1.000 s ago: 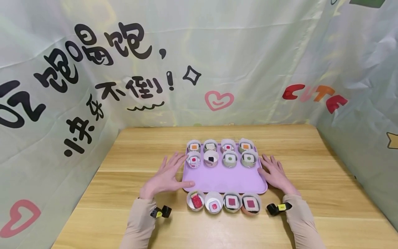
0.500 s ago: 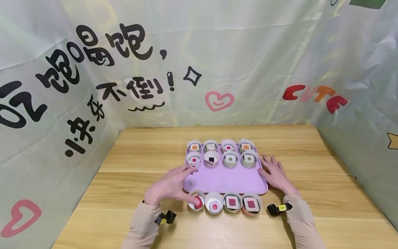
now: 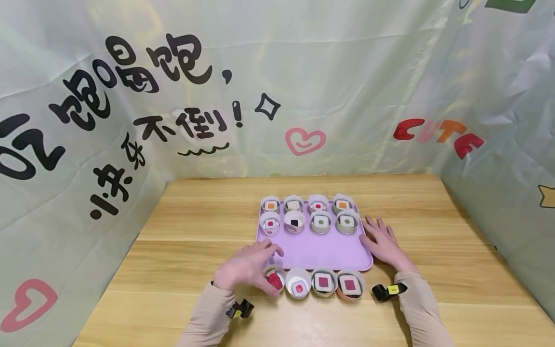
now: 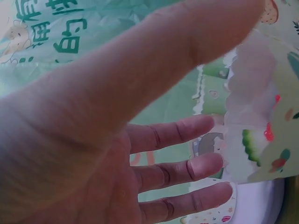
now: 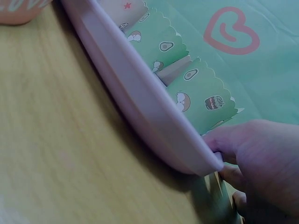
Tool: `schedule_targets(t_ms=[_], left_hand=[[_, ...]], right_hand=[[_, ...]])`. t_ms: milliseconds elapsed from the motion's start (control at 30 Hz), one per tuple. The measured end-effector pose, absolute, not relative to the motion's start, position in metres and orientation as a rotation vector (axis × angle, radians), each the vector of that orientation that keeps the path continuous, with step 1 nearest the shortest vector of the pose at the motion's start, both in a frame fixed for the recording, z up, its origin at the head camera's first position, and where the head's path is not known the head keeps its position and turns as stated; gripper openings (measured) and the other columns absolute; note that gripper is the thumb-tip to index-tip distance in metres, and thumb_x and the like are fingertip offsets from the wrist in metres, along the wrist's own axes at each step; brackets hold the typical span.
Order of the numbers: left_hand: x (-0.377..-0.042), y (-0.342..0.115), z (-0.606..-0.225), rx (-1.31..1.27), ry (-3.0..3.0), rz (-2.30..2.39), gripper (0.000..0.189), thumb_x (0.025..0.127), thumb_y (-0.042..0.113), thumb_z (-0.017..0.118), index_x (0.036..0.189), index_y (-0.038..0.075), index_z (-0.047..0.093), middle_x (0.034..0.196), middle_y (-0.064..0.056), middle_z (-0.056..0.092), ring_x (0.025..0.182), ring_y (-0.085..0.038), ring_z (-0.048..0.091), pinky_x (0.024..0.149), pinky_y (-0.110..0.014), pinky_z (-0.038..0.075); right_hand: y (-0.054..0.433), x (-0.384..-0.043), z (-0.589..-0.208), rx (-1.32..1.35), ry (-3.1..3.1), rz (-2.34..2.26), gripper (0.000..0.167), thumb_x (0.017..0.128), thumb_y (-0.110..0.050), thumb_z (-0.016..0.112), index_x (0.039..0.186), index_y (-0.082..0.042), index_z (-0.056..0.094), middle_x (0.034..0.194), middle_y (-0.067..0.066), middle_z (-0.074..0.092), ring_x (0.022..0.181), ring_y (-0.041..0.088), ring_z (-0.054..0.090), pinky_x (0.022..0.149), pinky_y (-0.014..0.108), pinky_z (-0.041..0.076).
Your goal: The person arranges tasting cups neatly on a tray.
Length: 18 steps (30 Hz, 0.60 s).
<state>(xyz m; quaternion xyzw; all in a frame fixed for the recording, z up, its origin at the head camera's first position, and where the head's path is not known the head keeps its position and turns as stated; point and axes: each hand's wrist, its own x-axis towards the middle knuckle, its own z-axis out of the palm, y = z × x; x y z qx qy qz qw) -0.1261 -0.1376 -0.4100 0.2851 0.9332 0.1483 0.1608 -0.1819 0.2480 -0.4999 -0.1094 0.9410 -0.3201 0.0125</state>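
The leftmost front paper cup (image 3: 280,273), with a red piece (image 3: 274,279) inside, is partly hidden by my left hand (image 3: 247,265). That hand's thumb is by the near rim and its fingers reach over the tray's front left corner. In the left wrist view, the cup (image 4: 285,158) lies right of several almost straight fingers (image 4: 205,165); the index finger is hidden. My right hand (image 3: 386,246) rests at the right edge of the lilac tray (image 3: 321,250), fingers spread. The right wrist view shows its thumb (image 5: 222,140) touching the tray rim (image 5: 163,116).
Two rows of paper cups, among them one with a black-topped piece (image 3: 295,220), stand on the tray's back half. Right of the red piece's cup are a cup with a pink-centred piece (image 3: 299,287) and two with dark-pink squares (image 3: 324,282). Printed cloth (image 3: 360,86) walls the table.
My left hand has come from the tray's left edge toward me and rightward, over to the leftmost front cup. My right hand has stayed in place.
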Motion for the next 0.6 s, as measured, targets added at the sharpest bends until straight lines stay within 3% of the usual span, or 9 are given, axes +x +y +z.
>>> schedule_targets(t_ms=[333,600], left_hand=[[-0.124,-0.13,-0.416,0.803,2.656,0.338,0.071,0.06,0.044,0.094,0.118,0.025,0.059,0.105,0.009,0.056,0.094,-0.007,0.056,0.089,-0.03,0.051],[-0.122,-0.126,-0.418,0.828,2.644,0.296,0.062,0.061,0.037,0.094,0.111,0.025,0.06,0.102,0.007,0.058,0.085,-0.004,0.052,0.075,-0.019,0.046]], right_hand=[[0.248,-0.181,-0.499,-0.342,2.932,-0.992,0.06,0.101,-0.024,0.052,0.148,0.011,0.038,0.158,0.038,0.023,0.147,0.062,0.007,0.118,0.074,0.001],[0.248,-0.182,-0.5,-0.343,2.932,-0.985,0.06,0.102,-0.025,0.051,0.149,0.01,0.038,0.158,0.038,0.023,0.148,0.061,0.006,0.118,0.074,0.001]])
